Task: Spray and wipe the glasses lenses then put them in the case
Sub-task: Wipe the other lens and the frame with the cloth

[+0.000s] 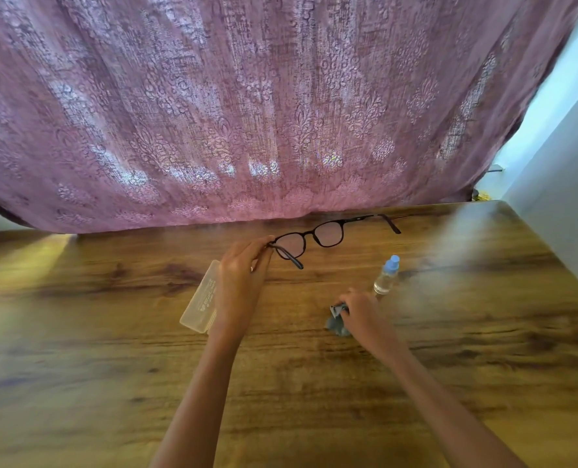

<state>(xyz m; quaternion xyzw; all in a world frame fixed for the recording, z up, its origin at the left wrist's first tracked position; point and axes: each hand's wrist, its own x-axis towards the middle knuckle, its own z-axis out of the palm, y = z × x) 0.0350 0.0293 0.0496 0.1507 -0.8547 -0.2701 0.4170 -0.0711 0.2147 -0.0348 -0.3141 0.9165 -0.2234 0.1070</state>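
Observation:
My left hand (242,275) pinches the left hinge of dark-framed glasses (314,236) and holds them above the wooden table (111,349), arms unfolded. A translucent glasses case (199,298) lies closed on the table, partly hidden under that hand. My right hand (362,310) is closed on a crumpled grey-blue cloth (336,320) at the table surface. A small clear spray bottle (387,275) with a blue cap stands upright just behind the right hand.
A purple patterned curtain (247,113) hangs along the table's far edge. A pale wall (558,204) borders the table on the right.

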